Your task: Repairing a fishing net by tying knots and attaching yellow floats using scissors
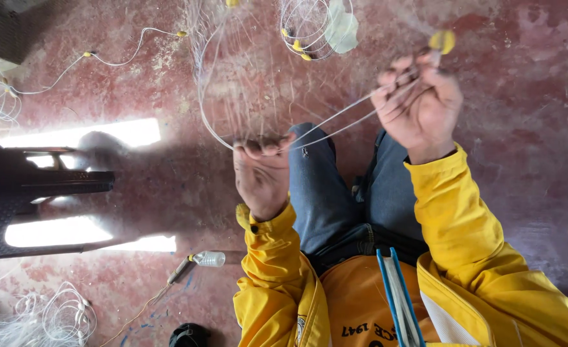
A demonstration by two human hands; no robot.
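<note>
A fine white fishing net hangs stretched above the blue-jeaned knees. The left hand pinches its cord in a closed grip; the right hand clutches strands beside a yellow float.

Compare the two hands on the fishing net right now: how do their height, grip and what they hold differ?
The left hand sits lower, above the blue-jeaned knee, fist closed on the thin white net cord. The right hand is raised higher and further out, fingers pinching taut white lines just below a small yellow float. No float shows at the left hand. Both wear yellow jacket sleeves and grip the same translucent net.
</note>
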